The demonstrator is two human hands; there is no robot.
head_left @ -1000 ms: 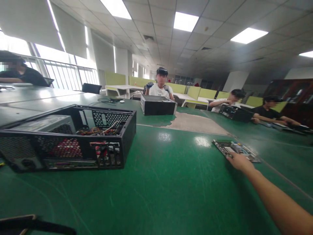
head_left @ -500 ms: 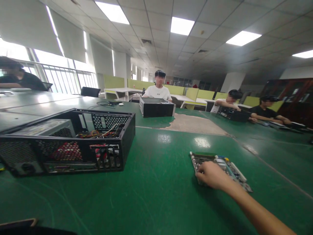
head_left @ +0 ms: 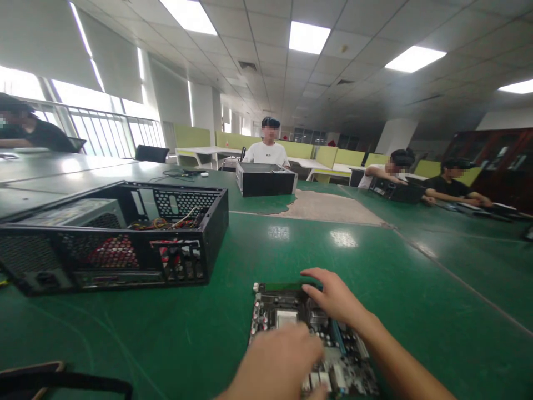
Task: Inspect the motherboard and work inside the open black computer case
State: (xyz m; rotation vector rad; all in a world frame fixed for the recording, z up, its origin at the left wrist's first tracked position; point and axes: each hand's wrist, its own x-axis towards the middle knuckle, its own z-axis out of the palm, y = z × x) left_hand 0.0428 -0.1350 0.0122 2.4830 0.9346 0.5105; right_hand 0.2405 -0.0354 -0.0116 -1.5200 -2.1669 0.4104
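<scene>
A motherboard [head_left: 288, 316] lies flat on the green table in front of me, with a pale square socket area and rows of slots and connectors. My left hand [head_left: 278, 355] is over the near left part of the board, blurred by motion, its fingers partly hidden. Whether it grips the board cannot be made out. At the far right side of the board is my right hand [head_left: 331, 297], thumb and index finger spread apart above the slots, holding nothing. Both hands hide parts of the board.
An open black computer case [head_left: 137, 244] with a power supply and loose wires stands on the left. Across the table, a person [head_left: 268, 153] sits behind another case [head_left: 266, 182]. Co-workers sit far right and far left. A black looped object [head_left: 83, 380] lies at bottom left.
The motherboard has moved left and nearer to me. My left hand has come into view over it. My right hand has shifted from the board's left side to its far right, fingers spread.
</scene>
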